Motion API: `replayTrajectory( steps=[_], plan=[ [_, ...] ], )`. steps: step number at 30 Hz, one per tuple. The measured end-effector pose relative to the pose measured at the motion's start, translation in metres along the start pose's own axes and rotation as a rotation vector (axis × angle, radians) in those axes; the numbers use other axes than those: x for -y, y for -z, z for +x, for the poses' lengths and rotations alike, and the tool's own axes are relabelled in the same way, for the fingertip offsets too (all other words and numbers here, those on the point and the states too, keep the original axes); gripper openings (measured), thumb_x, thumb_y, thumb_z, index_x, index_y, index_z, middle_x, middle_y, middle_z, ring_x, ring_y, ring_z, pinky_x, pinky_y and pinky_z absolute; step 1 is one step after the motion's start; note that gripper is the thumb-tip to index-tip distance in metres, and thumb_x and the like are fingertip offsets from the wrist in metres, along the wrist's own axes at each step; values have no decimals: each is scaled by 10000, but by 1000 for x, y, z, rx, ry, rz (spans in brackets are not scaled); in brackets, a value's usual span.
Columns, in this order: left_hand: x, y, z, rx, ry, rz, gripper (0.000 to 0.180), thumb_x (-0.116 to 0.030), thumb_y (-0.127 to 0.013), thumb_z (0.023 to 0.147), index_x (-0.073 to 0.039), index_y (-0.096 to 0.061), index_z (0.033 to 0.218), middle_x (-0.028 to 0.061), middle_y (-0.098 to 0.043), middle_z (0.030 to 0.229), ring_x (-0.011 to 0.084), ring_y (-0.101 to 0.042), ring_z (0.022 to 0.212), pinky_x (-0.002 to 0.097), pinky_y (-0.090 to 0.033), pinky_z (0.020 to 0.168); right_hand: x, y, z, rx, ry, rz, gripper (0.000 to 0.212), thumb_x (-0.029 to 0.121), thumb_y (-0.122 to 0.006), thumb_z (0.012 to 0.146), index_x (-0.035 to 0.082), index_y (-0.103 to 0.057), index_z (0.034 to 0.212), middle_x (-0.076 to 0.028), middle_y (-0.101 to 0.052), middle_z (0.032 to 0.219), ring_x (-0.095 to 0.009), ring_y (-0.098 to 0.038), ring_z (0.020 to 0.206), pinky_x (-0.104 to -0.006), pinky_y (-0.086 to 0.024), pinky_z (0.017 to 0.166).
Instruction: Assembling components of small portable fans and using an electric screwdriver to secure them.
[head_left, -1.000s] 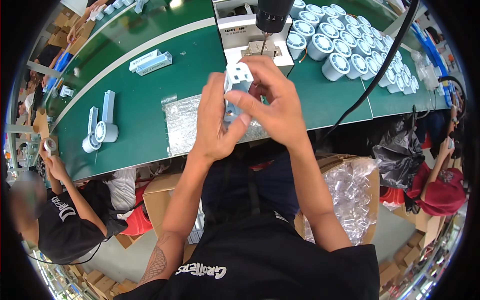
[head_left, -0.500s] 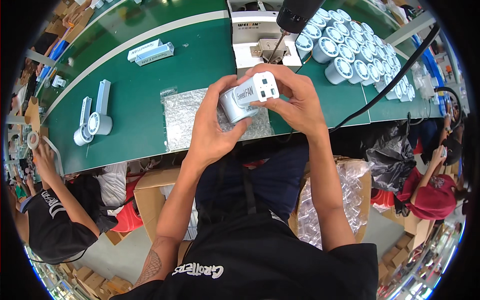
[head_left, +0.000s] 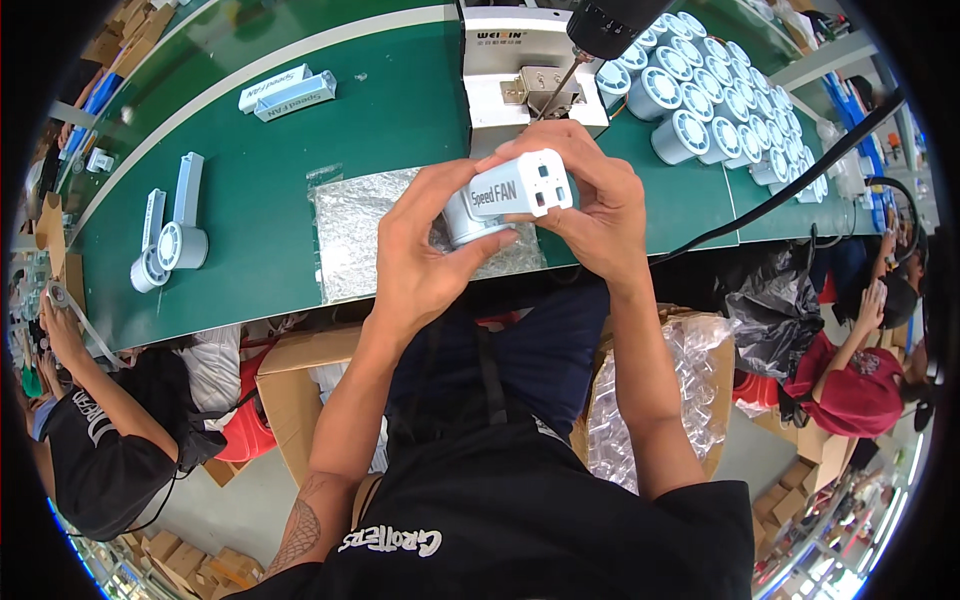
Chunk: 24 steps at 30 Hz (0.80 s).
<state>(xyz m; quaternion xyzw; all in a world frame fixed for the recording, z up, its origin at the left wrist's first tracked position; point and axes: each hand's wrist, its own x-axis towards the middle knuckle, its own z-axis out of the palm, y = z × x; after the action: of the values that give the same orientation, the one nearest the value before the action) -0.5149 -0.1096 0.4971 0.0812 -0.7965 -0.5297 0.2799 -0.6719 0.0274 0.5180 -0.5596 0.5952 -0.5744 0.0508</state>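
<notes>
Between my two hands is a pale blue handheld fan (head_left: 492, 199), held over the bench edge. Its handle is tilted with the square-holed end facing right and up. My left hand (head_left: 412, 250) is closed round the round fan head, thumb along its lower side. The fingers of my right hand (head_left: 605, 210) grip the handle near its holed end, with the thumb below. Much of the fan head is hidden by my left hand. Just beyond my hands, a black electric screwdriver (head_left: 605, 28) hangs with its bit pointing down at a metal screw feeder (head_left: 497, 75).
A bubble-wrap sheet (head_left: 345, 255) lies on the green bench (head_left: 400, 115). Two handle shells (head_left: 297, 97) and two fans (head_left: 186, 243) lie leftward. Rows of round fan housings (head_left: 682, 138) stand at right, near a black cable (head_left: 770, 195). Co-workers sit on both sides.
The handle has turned slightly, its holed end shifting right and a little down. Both hands keep their hold. The bench scene has shifted a little in view.
</notes>
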Motion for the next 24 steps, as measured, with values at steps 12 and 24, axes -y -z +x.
replayTrajectory(
  steps=[12,24],
  plan=[
    [8,53,43,-212,146,89,622,-132,-885,784,43,-619,1319,114,-715,1151,200,-667,1068,348,-517,968,64,82,-67,-336,228,463,458,401,-473,1099,-27,-632,1133,-191,-694,917,-269,-636,802,-378,-560,655],
    [103,179,81,-145,142,746,568,-497,-519,1079,-38,-619,1399,194,-733,1033,284,-696,955,376,-509,854,-57,253,-141,-1312,-416,-717,487,120,-715,845,-43,-557,1276,-194,-657,1153,-283,-660,981,-387,-540,896]
  ],
)
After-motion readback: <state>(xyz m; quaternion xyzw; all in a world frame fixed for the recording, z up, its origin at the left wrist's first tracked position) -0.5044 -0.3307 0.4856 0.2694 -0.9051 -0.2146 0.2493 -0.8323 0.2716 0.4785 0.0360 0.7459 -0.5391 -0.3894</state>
